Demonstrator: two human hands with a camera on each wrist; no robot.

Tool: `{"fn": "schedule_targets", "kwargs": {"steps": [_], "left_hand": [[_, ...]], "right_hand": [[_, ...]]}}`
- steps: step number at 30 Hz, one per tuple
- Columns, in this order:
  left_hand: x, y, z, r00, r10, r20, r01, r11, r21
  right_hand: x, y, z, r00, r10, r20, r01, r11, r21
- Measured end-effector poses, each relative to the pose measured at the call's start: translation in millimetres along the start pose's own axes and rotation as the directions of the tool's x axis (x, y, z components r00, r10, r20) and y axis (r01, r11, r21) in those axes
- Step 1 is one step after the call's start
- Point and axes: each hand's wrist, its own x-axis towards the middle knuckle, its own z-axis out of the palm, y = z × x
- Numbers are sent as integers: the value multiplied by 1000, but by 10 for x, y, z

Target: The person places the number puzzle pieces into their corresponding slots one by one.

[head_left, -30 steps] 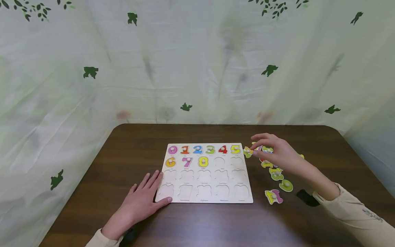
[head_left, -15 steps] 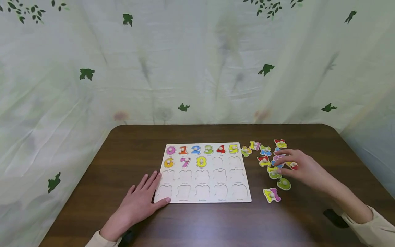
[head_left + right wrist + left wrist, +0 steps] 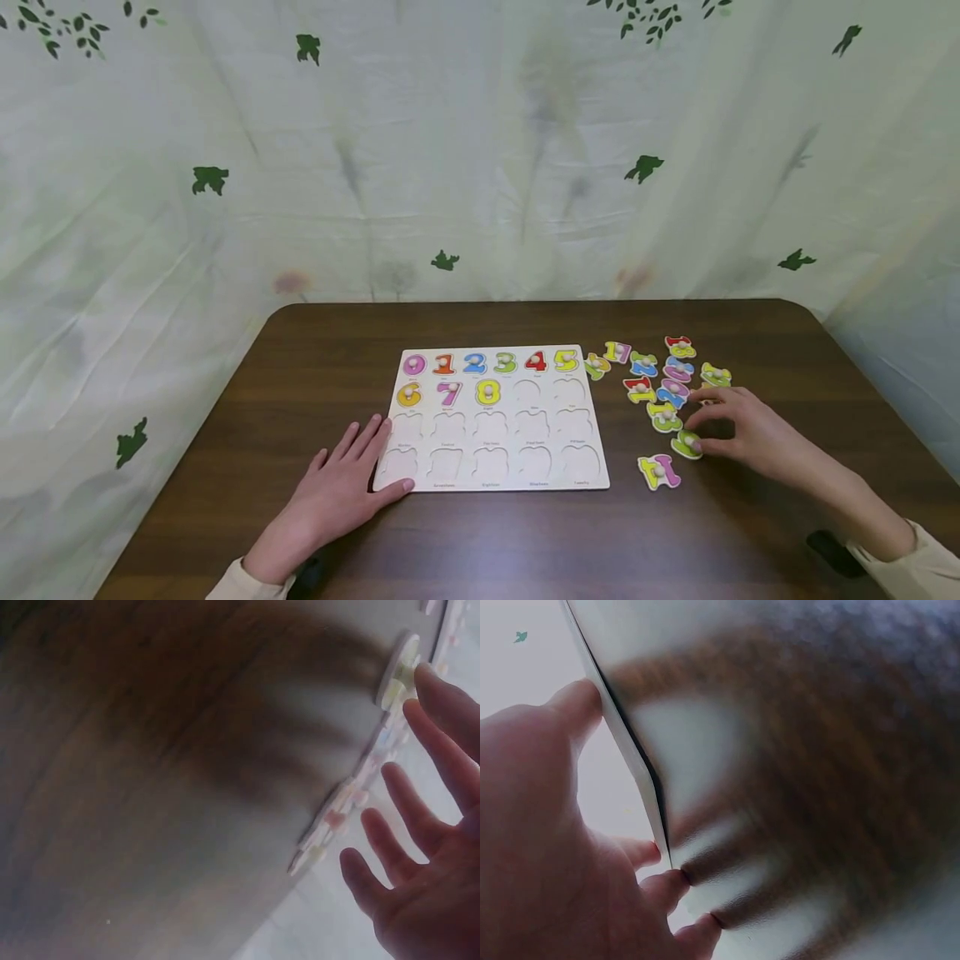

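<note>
My left hand (image 3: 341, 492) lies spread on the table, its fingertips along the left edge of a white number puzzle board (image 3: 480, 429) and its thumb over the front left corner. Seated in the board are knobbed number pieces 0 to 8, such as the yellow 8 (image 3: 488, 392); the other recesses are bare. On the right, my right hand (image 3: 750, 433) pinches the knob of a green number 9 puzzle piece (image 3: 684, 443) between thumb and index finger. In the right wrist view, the other fingers stretch out apart from the green piece (image 3: 395, 682).
Several two-digit pieces lie loosely grouped right of the board, among them a red and yellow one (image 3: 640, 390). A yellow and purple 11 (image 3: 659, 472) lies nearer the front. Behind the brown table (image 3: 480, 550) hangs a pale curtain (image 3: 480, 167) with leaf prints.
My right hand has moved from the back pieces beside the board rightward and toward me, down to the green 9, and taken its knob. The left hand has stayed at the board's edge.
</note>
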Motion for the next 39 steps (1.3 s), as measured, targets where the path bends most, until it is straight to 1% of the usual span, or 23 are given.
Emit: {"fn": "schedule_targets", "kwargs": {"steps": [4, 10, 15, 19, 24, 27, 33, 39], "left_hand": [[5, -2, 11, 1000, -5, 9, 5, 1000, -3], [13, -4, 12, 1000, -12, 11, 12, 1000, -4], [13, -11, 10, 1000, -10, 6, 11, 1000, -2], [15, -19, 15, 1000, -9, 2, 9, 1000, 1], [15, -16, 20, 1000, -10, 7, 10, 1000, -2], [12, -15, 20, 1000, -18, 12, 18, 1000, -5], [8, -9, 8, 1000, -17, 1, 17, 1000, -3], [0, 6, 8, 1000, -12, -2, 12, 1000, -5]], "right_hand": [[17, 13, 37, 999, -52, 4, 52, 998, -28], [33, -7, 91, 989, -146, -37, 144, 988, -60], [81, -75, 87, 980, -193, -54, 191, 981, -40], [196, -144, 74, 974, -219, -50, 219, 976, -10], [407, -232, 87, 971, -239, -15, 239, 970, 41], [586, -294, 114, 968, -249, 11, 248, 967, 56], [997, -443, 202, 968, -241, 77, 235, 969, 81], [1376, -572, 297, 950, -281, 135, 271, 958, 89]]}}
